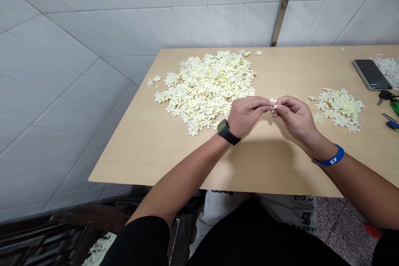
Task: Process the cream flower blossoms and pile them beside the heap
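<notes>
My left hand [247, 114] and my right hand [294, 116] meet above the middle of the wooden table [162, 149]. Between their fingertips they pinch one small white artificial flower [273, 103]. A black watch sits on my left wrist and a blue band on my right wrist. Just left of my left hand lies a big heap of white-and-yellow flowers [207, 85]. A smaller pile of the same flowers [339, 108] lies to the right of my right hand.
A dark phone [370, 74] lies at the far right, with another white heap [389, 68] beside it. Keys and a blue-and-green object [391, 110] lie at the right edge. A tiled wall and a metal post [282, 6] stand behind the table.
</notes>
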### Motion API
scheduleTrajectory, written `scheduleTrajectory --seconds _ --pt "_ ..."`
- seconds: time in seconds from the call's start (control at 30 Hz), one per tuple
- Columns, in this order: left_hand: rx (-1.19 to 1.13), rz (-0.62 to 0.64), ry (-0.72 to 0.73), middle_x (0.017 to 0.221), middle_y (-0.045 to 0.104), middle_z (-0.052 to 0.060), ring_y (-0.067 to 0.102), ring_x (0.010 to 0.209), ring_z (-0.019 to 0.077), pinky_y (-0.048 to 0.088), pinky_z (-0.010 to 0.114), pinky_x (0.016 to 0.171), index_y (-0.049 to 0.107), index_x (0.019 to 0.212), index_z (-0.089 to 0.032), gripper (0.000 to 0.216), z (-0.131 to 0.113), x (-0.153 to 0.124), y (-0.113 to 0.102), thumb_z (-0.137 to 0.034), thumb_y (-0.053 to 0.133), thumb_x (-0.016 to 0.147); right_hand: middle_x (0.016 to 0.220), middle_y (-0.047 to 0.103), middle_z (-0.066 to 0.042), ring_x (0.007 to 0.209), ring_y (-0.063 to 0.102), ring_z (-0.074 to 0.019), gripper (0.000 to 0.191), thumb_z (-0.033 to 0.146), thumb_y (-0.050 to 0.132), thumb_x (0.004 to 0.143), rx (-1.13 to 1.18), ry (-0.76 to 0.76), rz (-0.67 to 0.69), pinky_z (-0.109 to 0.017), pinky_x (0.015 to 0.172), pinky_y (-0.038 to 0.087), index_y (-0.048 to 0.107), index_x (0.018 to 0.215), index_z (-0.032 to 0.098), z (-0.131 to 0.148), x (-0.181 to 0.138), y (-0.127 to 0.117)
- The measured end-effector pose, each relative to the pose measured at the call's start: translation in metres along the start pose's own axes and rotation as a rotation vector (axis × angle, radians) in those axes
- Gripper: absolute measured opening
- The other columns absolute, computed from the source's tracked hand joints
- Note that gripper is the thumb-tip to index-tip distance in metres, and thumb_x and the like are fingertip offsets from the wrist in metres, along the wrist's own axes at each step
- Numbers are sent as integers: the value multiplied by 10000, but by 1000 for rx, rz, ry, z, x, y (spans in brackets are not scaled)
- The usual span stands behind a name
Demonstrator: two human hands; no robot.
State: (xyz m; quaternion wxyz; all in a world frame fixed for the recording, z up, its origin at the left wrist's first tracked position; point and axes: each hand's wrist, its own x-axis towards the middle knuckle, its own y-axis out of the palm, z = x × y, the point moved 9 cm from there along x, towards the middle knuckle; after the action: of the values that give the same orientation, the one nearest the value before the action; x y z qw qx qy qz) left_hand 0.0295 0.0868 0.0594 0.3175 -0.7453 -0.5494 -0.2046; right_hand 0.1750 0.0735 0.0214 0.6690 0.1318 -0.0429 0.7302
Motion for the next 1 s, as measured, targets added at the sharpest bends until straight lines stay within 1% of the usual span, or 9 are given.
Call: scheduleTrajectory --seconds 0.13,0.23,0.37,0.47,0.57,0.7,0.77,0.87,1.0 --pt "-7 1 -19 905 807 28 752 822 133 596 253 786 798 857 -201 109 1 1 0 -165 709 908 704 644 1 671 594 -133 196 393 796 870 -7 -9 7 -282 646 502 720 838 215 -1 0 -2" --pt "12 1 4 900 803 33 745 813 125 592 243 773 781 861 -186 107 -2 1 0 -164 694 919 706 643 4 674 593 -130 190 387 790 876 -8 -6 11 -279 654 498 718 838 216 -2 0 -3" --pt "116 19 127 944 791 54 736 868 126 588 240 768 742 915 -173 95 -12 0 2 -199 659 954 713 648 6 681 599 -130 197 396 798 866 -1 1 1 -279 661 501 719 845 218 -3 0 -3" --pt "238 36 224 954 778 59 727 906 134 585 267 807 702 937 -176 106 -17 -2 6 -186 607 981 730 668 2 707 627 -137 212 412 814 847 -8 22 -27 -291 696 523 725 868 221 -5 -1 -4" --pt "336 38 283 944 766 58 722 917 141 580 287 829 669 940 -181 119 -19 -3 8 -173 564 996 751 687 5 713 653 -141 242 415 849 805 -15 42 -67 -305 726 551 726 898 228 -7 -1 -6" --pt "373 42 366 924 748 56 708 900 137 568 282 826 631 933 -177 107 -26 -5 10 -152 546 994 750 692 5 713 667 -140 212 383 850 807 -73 12 -96 -300 729 565 721 864 225 -3 -3 -6" --pt "370 42 363 911 738 54 698 885 138 564 285 820 617 924 -177 100 -26 -4 10 -149 546 989 742 696 -2 714 668 -145 207 394 835 821 -110 -6 -104 -301 724 567 722 844 222 0 -3 -5" --pt "356 47 318 900 726 52 687 875 140 562 291 816 607 912 -179 98 -23 -3 11 -152 547 986 732 697 -8 706 661 -147 225 419 828 824 -145 -13 -114 -303 714 567 727 827 218 4 -4 -5" --pt "312 19 292 871 712 43 664 825 128 558 266 770 607 918 -175 86 -21 -3 9 -125 557 966 732 698 -8 700 657 -143 236 428 824 826 -134 -7 -111 -303 716 567 730 830 212 3 -4 -5"
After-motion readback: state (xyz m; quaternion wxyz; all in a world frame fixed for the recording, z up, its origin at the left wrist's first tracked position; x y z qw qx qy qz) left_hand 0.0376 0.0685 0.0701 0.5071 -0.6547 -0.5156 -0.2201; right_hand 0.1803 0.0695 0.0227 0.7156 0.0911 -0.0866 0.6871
